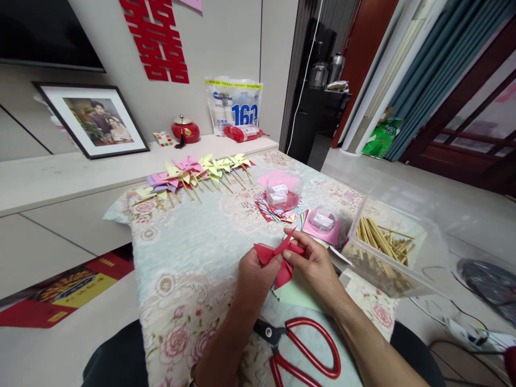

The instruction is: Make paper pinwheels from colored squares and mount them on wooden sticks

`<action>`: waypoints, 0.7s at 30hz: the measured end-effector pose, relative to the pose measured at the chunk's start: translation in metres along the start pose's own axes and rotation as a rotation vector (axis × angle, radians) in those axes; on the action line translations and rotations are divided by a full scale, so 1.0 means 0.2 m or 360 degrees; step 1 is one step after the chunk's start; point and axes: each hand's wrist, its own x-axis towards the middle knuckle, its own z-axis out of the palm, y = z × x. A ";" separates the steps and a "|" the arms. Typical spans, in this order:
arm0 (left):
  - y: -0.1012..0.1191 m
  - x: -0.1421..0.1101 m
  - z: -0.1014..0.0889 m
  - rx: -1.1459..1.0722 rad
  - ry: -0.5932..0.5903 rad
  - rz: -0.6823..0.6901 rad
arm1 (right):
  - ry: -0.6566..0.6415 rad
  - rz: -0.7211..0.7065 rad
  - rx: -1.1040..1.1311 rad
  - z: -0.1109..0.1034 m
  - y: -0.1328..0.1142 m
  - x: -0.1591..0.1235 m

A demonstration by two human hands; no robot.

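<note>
Both hands hold a red paper pinwheel above the table, its points folded toward the middle. My left hand pinches its left side, the thumb near the centre. On the other side, my right hand grips the paper between thumb and fingers. Beneath the hands lies light green paper. Red-handled scissors rest on the cloth close to my forearms, partly hidden by the left one. Finished pinwheels in pink, yellow and purple lie on sticks at the far left of the table.
A clear plastic bin of wooden sticks stands at the right. Round clear containers sit on coloured paper beyond my hands. The floral tablecloth covers the table. Behind it, a cabinet top bears a framed photo.
</note>
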 end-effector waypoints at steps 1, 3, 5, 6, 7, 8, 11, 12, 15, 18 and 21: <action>0.00 0.00 0.00 -0.0032 -0.0011 -0.0011 | -0.0010 0.0003 0.0003 0.00 -0.01 0.00; 0.01 0.00 0.01 -0.0089 -0.0033 -0.0031 | -0.0033 0.0012 0.0016 0.01 -0.02 -0.01; 0.02 0.00 0.01 -0.0139 -0.0049 -0.0054 | -0.0047 0.0004 0.0039 0.01 -0.02 -0.01; 0.02 -0.01 0.01 -0.0156 -0.0049 -0.0072 | -0.0051 -0.0005 0.0054 0.01 -0.02 -0.01; 0.03 -0.01 0.01 -0.0175 -0.0050 -0.0096 | -0.0056 -0.0012 0.0071 0.01 -0.02 -0.01; 0.03 -0.01 0.02 -0.0201 -0.0058 -0.0119 | -0.0061 -0.0011 0.0089 0.01 -0.02 -0.01; 0.05 -0.01 0.02 -0.0285 -0.0106 -0.0172 | -0.0060 0.0019 0.0125 0.01 -0.01 -0.01; 0.06 -0.01 0.02 -0.0304 -0.0114 -0.0178 | -0.0060 0.0029 0.0136 0.01 -0.01 -0.01; 0.07 -0.01 0.03 -0.0288 -0.0089 -0.0183 | -0.0072 0.0051 0.0156 0.01 -0.01 -0.01; 0.08 -0.02 0.02 -0.0242 -0.0063 -0.0169 | -0.0097 0.0061 0.0147 0.01 -0.03 -0.01; 0.07 -0.01 0.01 -0.0224 -0.0051 -0.0132 | -0.0150 0.0067 0.0127 -0.01 -0.04 -0.02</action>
